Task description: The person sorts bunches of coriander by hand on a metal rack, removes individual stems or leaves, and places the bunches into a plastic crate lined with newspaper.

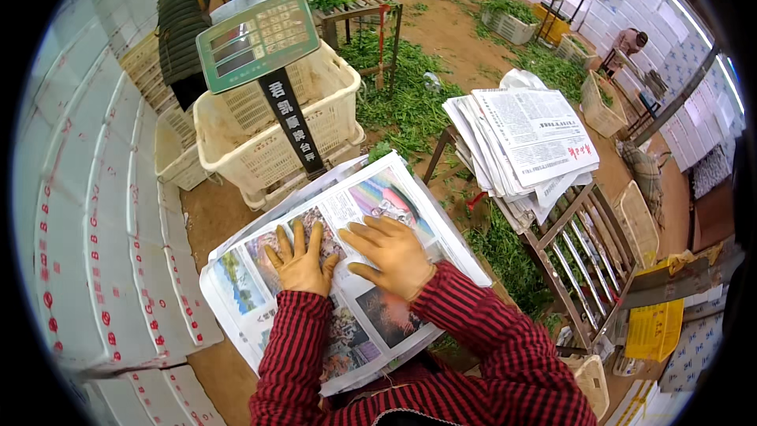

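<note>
Both my hands, in tan gloves, lie on a printed newspaper sheet point(260, 268) with colour pictures, spread right in front of me. My left hand point(303, 262) rests flat near its middle with the fingers spread. Just to the right, my right hand point(392, 256) presses on the paper, its fingers stretched out toward the left. Neither hand grips anything. What supports the paper is mostly hidden beneath it. Beyond the paper's far edge stands a scale with a green display panel point(256, 41) on a black post point(290, 120).
White crates point(276, 142) stand behind the scale post. A newspaper stack point(536, 138) lies to the right, by a metal rack point(583, 256). White foam boxes point(110, 229) line the left side. Leafy greens point(410, 110) cover the floor. A person in a dark green jacket point(180, 24) works at the back left.
</note>
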Motion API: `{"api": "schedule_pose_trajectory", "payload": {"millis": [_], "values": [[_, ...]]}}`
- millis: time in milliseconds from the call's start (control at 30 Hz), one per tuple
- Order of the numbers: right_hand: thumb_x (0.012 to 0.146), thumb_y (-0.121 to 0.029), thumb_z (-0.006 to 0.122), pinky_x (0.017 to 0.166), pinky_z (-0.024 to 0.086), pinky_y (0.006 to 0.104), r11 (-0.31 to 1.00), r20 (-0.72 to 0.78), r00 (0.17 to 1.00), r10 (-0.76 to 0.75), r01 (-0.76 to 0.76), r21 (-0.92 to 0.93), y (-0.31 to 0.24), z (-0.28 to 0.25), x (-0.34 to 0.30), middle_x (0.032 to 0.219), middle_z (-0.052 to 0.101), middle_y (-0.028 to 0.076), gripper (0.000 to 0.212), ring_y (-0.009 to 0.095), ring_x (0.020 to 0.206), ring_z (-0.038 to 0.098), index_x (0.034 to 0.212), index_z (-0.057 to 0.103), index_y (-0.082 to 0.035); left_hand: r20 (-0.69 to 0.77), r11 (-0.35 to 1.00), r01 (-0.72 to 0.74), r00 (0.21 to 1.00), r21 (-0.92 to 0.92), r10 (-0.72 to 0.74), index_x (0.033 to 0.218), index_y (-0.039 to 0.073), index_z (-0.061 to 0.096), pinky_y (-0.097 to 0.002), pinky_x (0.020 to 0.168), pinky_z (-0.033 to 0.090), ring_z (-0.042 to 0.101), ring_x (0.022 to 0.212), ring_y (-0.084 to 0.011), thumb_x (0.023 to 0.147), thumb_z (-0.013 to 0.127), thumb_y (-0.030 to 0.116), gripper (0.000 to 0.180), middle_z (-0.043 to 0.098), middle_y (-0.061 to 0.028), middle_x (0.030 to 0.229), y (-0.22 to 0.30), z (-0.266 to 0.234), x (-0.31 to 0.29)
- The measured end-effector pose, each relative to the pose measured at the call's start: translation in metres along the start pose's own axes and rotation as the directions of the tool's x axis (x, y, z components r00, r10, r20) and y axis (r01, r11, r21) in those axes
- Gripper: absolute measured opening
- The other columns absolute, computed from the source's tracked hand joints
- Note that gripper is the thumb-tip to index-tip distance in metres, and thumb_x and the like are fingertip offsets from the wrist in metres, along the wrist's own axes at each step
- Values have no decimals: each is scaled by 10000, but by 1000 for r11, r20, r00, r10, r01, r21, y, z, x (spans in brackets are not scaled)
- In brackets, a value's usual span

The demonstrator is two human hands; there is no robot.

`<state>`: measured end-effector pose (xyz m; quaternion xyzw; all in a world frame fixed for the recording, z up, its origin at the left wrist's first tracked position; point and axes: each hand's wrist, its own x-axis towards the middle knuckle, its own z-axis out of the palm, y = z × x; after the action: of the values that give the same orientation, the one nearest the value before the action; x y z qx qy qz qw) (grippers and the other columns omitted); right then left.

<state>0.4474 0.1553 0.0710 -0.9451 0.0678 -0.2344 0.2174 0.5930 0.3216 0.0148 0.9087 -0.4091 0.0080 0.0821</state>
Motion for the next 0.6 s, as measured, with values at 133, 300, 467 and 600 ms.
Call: {"api": "schedule_pose_trajectory", "payload": {"millis": [133, 300, 467, 600], "values": [[899, -612, 625, 1237, 142, 591, 952, 179, 972, 151, -94, -292, 100, 89, 3, 1555, 460, 156, 724, 368, 1490, 340, 1509, 488, -248, 144, 984, 178, 974, -22, -173, 1581, 229, 375, -666, 1219, 48, 201, 1536, -425, 973, 591, 491, 696, 316, -147, 1647, -8, 43, 17], [897, -670, 598, 1245, 105, 603, 956, 192, 948, 253, -215, -198, 108, 98, -12, 1604, 396, 151, 773, 346, 1528, 266, 1540, 452, -266, 142, 983, 172, 977, -58, -162, 1569, 223, 409, -643, 1228, 78, 233, 1530, -414, 933, 646, 456, 718, 340, -137, 1641, -14, 69, 16], [881, -681, 610, 1253, 105, 584, 959, 211, 939, 272, -248, -134, 109, 110, -8, 1604, 404, 146, 807, 329, 1533, 266, 1542, 449, -246, 81, 983, 167, 984, -74, -161, 1565, 212, 425, -637, 1231, 78, 263, 1524, -404, 937, 630, 416, 692, 365, -124, 1633, -23, 73, 13], [858, -642, 651, 1255, 110, 575, 959, 174, 943, 282, -275, -66, 114, 102, -13, 1599, 414, 150, 819, 328, 1536, 265, 1530, 469, -210, 60, 988, 140, 989, -59, -137, 1557, 195, 437, -625, 1227, 103, 278, 1515, -412, 939, 612, 420, 681, 391, -131, 1619, -20, 76, 17]]}}
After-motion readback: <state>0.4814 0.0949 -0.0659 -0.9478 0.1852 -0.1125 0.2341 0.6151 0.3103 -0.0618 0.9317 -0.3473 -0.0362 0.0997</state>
